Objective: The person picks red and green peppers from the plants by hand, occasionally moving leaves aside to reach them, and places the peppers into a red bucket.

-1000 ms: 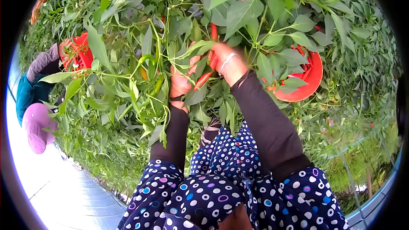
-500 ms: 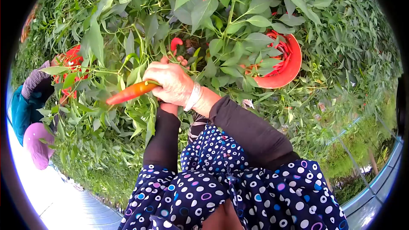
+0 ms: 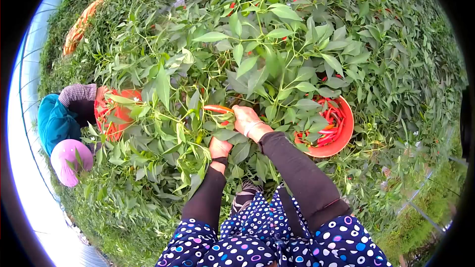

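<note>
My right hand [image 3: 246,120], with a white band at the wrist, is closed on an orange-red chili pepper [image 3: 216,109] that points to the left. Below and to the left of it, my left hand [image 3: 219,148] reaches in among the leaves of a pepper plant [image 3: 240,152]. Foliage hides its fingers, so its grip does not show. A small red pepper [image 3: 225,123] peeks out between the two hands. To the right, a red bucket [image 3: 348,131] holds many red chili peppers [image 3: 332,121].
At the left, a co-worker [image 3: 59,118] in a teal top and pink hat bends over a red container [image 3: 118,111]. Farther back lies an orange sack [image 3: 81,27]. Dense pepper plants surround me, and a shoe [image 3: 246,195] shows below my hands.
My right hand has moved apart from my left, toward the bucket, still carrying the orange-red pepper. The view has shifted, showing more plants and more of the co-worker.
</note>
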A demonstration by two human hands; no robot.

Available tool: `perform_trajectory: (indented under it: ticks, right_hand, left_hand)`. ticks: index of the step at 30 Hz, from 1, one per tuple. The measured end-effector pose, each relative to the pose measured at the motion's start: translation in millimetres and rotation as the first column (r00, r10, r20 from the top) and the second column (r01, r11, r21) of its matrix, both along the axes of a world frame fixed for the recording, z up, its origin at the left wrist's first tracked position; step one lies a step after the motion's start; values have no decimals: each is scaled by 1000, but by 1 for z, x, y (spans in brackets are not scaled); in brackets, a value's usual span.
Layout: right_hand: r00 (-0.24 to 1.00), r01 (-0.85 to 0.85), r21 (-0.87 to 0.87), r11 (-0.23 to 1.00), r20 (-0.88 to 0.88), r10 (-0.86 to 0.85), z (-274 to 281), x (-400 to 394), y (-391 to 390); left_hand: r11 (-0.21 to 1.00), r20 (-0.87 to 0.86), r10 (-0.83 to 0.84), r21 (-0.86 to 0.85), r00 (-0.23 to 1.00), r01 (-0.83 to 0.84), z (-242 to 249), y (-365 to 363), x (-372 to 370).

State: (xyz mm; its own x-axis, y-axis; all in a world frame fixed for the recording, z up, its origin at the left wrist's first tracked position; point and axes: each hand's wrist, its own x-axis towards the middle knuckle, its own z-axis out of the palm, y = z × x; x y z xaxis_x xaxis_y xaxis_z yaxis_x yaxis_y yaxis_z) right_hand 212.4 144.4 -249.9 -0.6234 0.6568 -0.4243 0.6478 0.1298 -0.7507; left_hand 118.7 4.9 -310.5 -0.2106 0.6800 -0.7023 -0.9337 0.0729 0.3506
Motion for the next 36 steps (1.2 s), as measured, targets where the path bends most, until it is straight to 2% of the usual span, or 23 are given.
perform_trajectory:
  ticks: [1, 4, 5, 9, 10, 11, 14, 15, 17, 18, 19, 20, 24, 26, 27, 29, 30, 31, 32, 33, 34, 35, 36]
  right_hand:
    - [1000, -6, -135, 991, 4, 6, 2, 0, 0]
    - [994, 63, -114, 991, -84, -73, 20, 8, 2]
    - [977, 95, -118, 988, -180, -115, 18, 12, -1]
    - [996, -11, -31, 999, -87, 8, 21, 12, 0]
    - [984, -12, -19, 1000, -176, 8, 18, 11, 1]
    - [966, -13, -15, 1000, -259, 8, 13, 11, 1]
    - [960, -53, -226, 973, -281, -13, 26, 7, 5]
    - [938, -62, -205, 977, -347, -13, 24, 7, 4]
    - [974, -49, -483, 874, -216, -65, 38, 6, 10]
    - [967, -37, -519, 854, -236, -101, 41, 5, 10]
    - [967, -8, -731, 683, -181, -182, 47, 3, 12]
    - [964, -16, -711, 703, -197, -177, 46, 2, 13]
    - [977, -42, -536, 843, -200, -78, 38, 4, 5]
    - [974, -60, -440, 896, -221, -44, 41, 11, 1]
    - [978, -44, -561, 827, -194, -80, 61, 14, 0]
    - [895, -80, -738, 670, -349, -278, 87, 22, -9]
    - [852, -95, -667, 739, -438, -285, 86, 24, -18]
    - [809, -110, -544, 832, -536, -243, 95, 29, -24]
    - [767, -80, -575, 814, -558, -318, 124, 37, -28]
    - [821, -13, -398, 917, -528, -218, 152, 52, -27]
    - [799, 30, -350, 936, -554, -233, 160, 64, -31]
    - [838, 71, -202, 977, -518, -168, 171, 84, -32]
    - [838, 156, -162, 974, -501, -218, 177, 104, -34]
  left_hand:
    - [999, -21, -45, -18, 999, 44, 5, 7, -1]
    - [987, -78, -42, -161, 996, 29, 25, 20, 7]
    - [980, -76, -55, -196, 996, 40, 31, 24, 9]
    - [978, -103, -49, -206, 993, 27, 15, 17, 9]
    - [980, -172, -98, -187, 980, 65, 17, 19, 11]
    - [981, -110, -69, -190, 992, 48, 31, 24, 13]
    - [997, -81, -18, -78, 997, 11, 18, 6, 15]
    - [998, -86, -27, -53, 996, 23, 23, 7, 16]
    - [1000, -12, 29, 4, 1000, -29, 6, -2, 19]
    - [1000, -38, -12, -3, 999, 12, 12, 1, 18]
    - [999, -64, -53, -9, 997, 52, 20, 5, 18]
    - [998, -159, -61, -42, 985, 55, 23, 9, 19]
    - [998, -142, -59, -35, 988, 55, 41, 14, 23]
    - [992, -165, 36, -116, 986, -55, 53, 21, 28]
    - [987, -120, 73, -132, 990, -89, 49, 20, 28]
    - [992, -97, 32, -121, 995, -44, 67, 20, 25]
    - [997, -115, 39, -57, 993, -46, 14, 0, 20]
    - [994, -100, -80, 65, 992, 87, 53, 10, 17]
    - [1000, -85, -20, 2, 996, 20, 69, 16, 19]
    - [999, -41, -4, -40, 999, 2, 60, 12, 17]
    - [992, -110, -99, -95, 989, 88, 79, 13, 19]
    - [978, -195, -181, -139, 964, 156, 101, 16, 16]
    - [964, -230, -232, -183, 945, 192, 94, 13, 13]
